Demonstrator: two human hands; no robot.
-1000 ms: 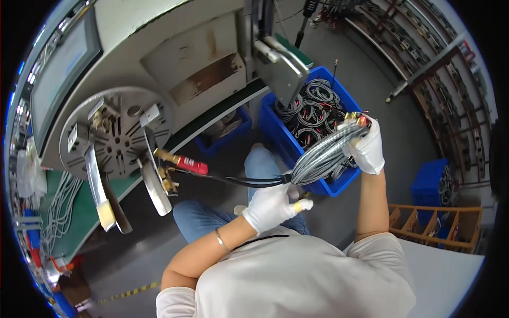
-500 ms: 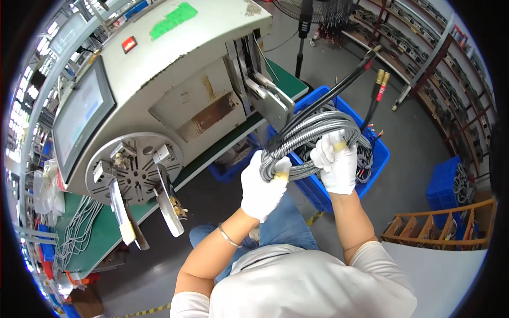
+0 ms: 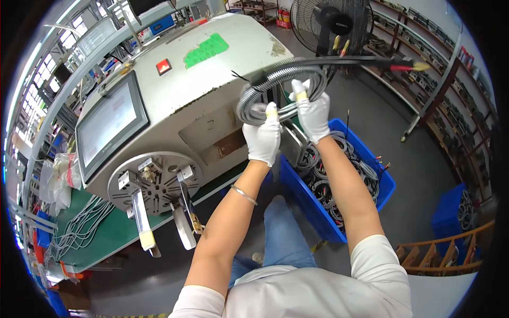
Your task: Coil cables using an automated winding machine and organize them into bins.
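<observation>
A coiled grey braided cable (image 3: 281, 76) is held up in front of the machine, between both my white-gloved hands. My left hand (image 3: 263, 139) grips the coil's left side, its thumb pressed over the strands. My right hand (image 3: 313, 114) is closed round the coil's right side. Black cable ends run off to the right, with a red band and yellowish tips (image 3: 419, 66). Below my right forearm stands a blue crate (image 3: 386, 191) filled with more coiled cables (image 3: 323, 185).
The cream machine (image 3: 222, 69) has a touchscreen (image 3: 112, 124) and a round slotted disc (image 3: 154, 183) with metal arms jutting toward me. Loose grey cables (image 3: 85, 225) lie on the green bench at left. Beyond are a black fan (image 3: 331, 24) and shelving (image 3: 408, 79).
Both hands have raised the coil up and away from over the blue crate toward the machine. The cable ends have swung to point right. The view has shifted too.
</observation>
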